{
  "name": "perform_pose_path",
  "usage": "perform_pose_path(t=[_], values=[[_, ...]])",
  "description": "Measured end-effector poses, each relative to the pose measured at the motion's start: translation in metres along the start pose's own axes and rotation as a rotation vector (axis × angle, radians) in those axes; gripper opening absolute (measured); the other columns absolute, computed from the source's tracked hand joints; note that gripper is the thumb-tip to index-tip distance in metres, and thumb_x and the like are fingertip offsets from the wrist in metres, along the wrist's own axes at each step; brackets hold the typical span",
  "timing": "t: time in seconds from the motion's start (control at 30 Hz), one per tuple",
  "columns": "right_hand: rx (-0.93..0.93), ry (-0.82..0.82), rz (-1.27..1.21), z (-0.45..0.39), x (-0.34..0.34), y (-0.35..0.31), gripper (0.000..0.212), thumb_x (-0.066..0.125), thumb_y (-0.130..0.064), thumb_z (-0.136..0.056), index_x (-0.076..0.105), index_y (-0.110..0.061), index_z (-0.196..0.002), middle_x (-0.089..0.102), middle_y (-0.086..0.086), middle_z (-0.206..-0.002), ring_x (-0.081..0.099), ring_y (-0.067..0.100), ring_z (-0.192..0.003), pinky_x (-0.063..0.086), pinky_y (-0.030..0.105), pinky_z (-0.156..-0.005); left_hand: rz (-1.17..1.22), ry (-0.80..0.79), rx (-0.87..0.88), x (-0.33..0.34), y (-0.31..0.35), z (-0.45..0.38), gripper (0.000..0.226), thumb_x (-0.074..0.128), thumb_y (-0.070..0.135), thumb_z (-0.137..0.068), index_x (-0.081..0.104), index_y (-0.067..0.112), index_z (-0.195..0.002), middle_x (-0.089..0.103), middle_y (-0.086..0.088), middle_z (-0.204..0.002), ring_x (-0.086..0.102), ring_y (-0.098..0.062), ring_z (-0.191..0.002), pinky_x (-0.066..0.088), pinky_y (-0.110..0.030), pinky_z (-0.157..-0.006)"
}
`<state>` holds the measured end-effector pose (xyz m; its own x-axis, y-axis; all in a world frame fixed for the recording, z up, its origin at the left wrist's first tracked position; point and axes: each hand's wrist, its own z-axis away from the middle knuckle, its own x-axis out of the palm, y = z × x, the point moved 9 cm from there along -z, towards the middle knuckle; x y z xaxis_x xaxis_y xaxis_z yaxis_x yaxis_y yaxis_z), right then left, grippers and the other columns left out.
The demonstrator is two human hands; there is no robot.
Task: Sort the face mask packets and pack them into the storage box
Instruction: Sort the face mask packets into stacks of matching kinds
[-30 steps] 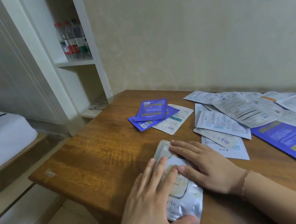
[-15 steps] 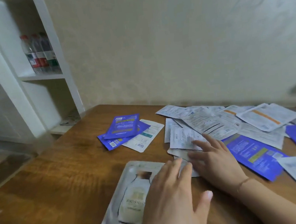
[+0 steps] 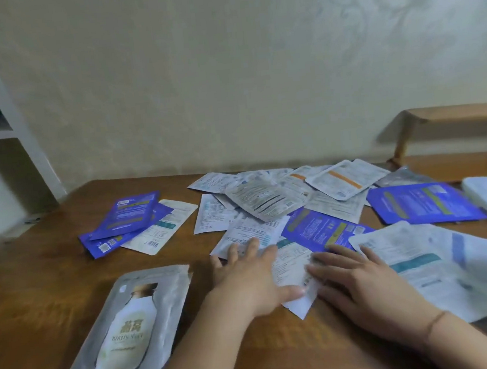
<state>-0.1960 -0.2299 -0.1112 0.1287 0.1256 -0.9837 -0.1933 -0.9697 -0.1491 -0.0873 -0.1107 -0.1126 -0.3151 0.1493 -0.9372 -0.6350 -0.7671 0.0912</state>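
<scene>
Wooden tabletop [image 3: 53, 292] against a pale wall carries loose face mask packets [image 3: 267, 200] toward its far and right edges; sorting is under way, left hand [image 3: 254, 278] and right hand [image 3: 365, 285] flat, fingers apart, on a white packet [image 3: 291, 266], which next needs pinching up; storage box unseen.

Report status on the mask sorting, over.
Both hands flat: left hand and right hand on a white packet. Silver packet set aside left. Loose pile unsorted behind.
</scene>
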Motion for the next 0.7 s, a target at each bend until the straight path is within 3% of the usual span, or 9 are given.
perform_pose_path(t=[0.07, 0.13, 0.27, 0.43, 0.5, 0.6, 0.7], values=[[0.023, -0.058, 0.002, 0.002, 0.0, 0.003, 0.071, 0.006, -0.069, -0.08, 0.038, -0.05, -0.14, 0.028, -0.033, -0.15, 0.017, 0.001, -0.145, 0.016, 0.043, -0.117, -0.042, -0.053, -0.07, -0.005, -0.014, -0.01, 0.114, 0.047, 0.09, -0.068, -0.006, 0.04, -0.155, -0.014, 0.002, -0.165, -0.009, -0.034, -0.151, -0.002, -0.067, -0.114], [0.037, -0.073, 0.004, 0.004, -0.001, 0.005, 0.075, 0.003, -0.071, -0.076, 0.033, -0.051, -0.142, 0.024, -0.033, -0.152, 0.012, 0.002, -0.146, 0.013, 0.043, -0.117, -0.103, -0.096, -0.116, -0.009, -0.025, -0.019, 0.124, 0.051, 0.093, -0.061, -0.009, 0.039, -0.155, -0.017, 0.0, -0.165, -0.009, -0.036, -0.151, -0.006, -0.071, -0.111], [0.109, -0.108, 0.029, 0.006, -0.003, 0.017, 0.09, -0.002, -0.086, -0.068, 0.027, -0.048, -0.144, 0.021, -0.031, -0.153, 0.008, 0.006, -0.147, 0.01, 0.047, -0.116, -0.267, -0.131, -0.167, -0.022, -0.041, -0.036, 0.131, 0.05, 0.095, -0.057, -0.017, 0.037, -0.153, -0.017, -0.005, -0.164, -0.013, -0.043, -0.148, -0.017, -0.074, -0.104], [0.179, -0.131, 0.056, 0.007, -0.006, 0.028, 0.097, -0.011, -0.083, -0.062, 0.023, -0.049, -0.145, 0.018, -0.031, -0.154, 0.009, 0.01, -0.148, 0.009, 0.052, -0.116, -0.474, -0.137, -0.22, -0.05, -0.07, -0.049, 0.13, 0.054, 0.093, -0.058, -0.014, 0.039, -0.154, -0.011, -0.009, -0.165, -0.019, -0.044, -0.147, -0.02, -0.076, -0.099], [0.183, -0.132, 0.079, 0.005, -0.005, 0.026, 0.091, -0.004, -0.086, -0.068, 0.033, -0.048, -0.141, 0.028, -0.029, -0.15, 0.018, 0.013, -0.147, 0.015, 0.052, -0.115, -0.491, -0.132, -0.214, -0.058, -0.082, -0.053, 0.127, 0.056, 0.09, -0.06, -0.012, 0.038, -0.154, -0.009, -0.008, -0.165, -0.017, -0.043, -0.148, -0.019, -0.076, -0.101], [0.146, 0.075, 0.061, -0.009, -0.024, 0.016, 0.066, 0.02, -0.074, -0.077, 0.06, -0.04, -0.118, 0.056, -0.019, -0.13, 0.051, 0.016, -0.127, 0.041, 0.042, -0.102, -0.41, -0.135, -0.089, -0.061, -0.085, -0.06, 0.124, 0.066, 0.077, -0.068, -0.016, 0.038, -0.153, -0.014, -0.002, -0.165, -0.013, -0.034, -0.15, -0.011, -0.07, -0.111], [0.115, 0.126, -0.033, -0.046, -0.038, 0.002, 0.055, 0.036, -0.062, -0.088, 0.047, -0.037, -0.136, 0.045, -0.019, -0.143, 0.043, 0.01, -0.131, 0.043, 0.03, -0.1, -0.225, -0.182, 0.152, -0.057, -0.067, -0.062, 0.12, 0.073, 0.063, -0.075, -0.018, 0.046, -0.15, -0.017, 0.011, -0.163, -0.01, -0.019, -0.152, 0.002, -0.054, -0.121]])
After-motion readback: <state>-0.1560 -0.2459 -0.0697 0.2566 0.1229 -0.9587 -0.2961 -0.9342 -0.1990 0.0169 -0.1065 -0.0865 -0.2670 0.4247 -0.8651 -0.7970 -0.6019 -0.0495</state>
